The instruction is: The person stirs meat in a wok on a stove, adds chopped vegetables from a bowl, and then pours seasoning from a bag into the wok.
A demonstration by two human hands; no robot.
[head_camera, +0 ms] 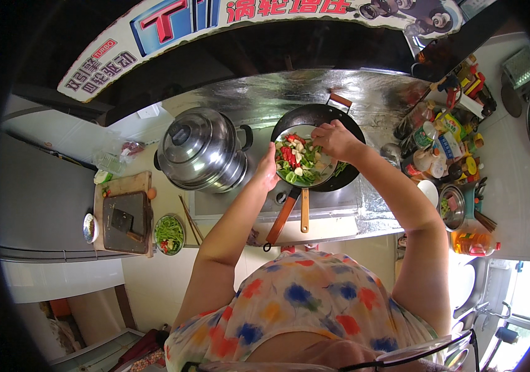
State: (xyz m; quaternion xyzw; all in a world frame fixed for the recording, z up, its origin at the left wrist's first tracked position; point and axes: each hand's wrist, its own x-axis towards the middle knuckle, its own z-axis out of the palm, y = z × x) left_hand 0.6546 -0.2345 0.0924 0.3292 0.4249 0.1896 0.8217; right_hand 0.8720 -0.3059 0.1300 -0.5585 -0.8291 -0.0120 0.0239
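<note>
My left hand [268,168] grips the left rim of a white plate [330,176], which I hold over a black wok [354,128] on the stove. On the plate lie sliced green vegetables, chopped red chilies [290,157] and pale garlic pieces [298,171]. The fingers of my right hand [332,139] are bent at the plate's upper right edge; what is between them, if anything, is hidden. Some green pieces [340,168] show in the wok beside the plate. A wooden-handled spatula [305,211] rests beside the wok's handle [283,218], both pointing towards me.
Left of the wok stands a steel steamer pot [199,149]. Further left are chopsticks [190,219], a bowl of green vegetables [169,235], an egg [152,193] and a cleaver [125,223] on a cutting board [111,209]. Bottles [425,135], a steel bowl [452,218] and an oil jug [472,244] stand right.
</note>
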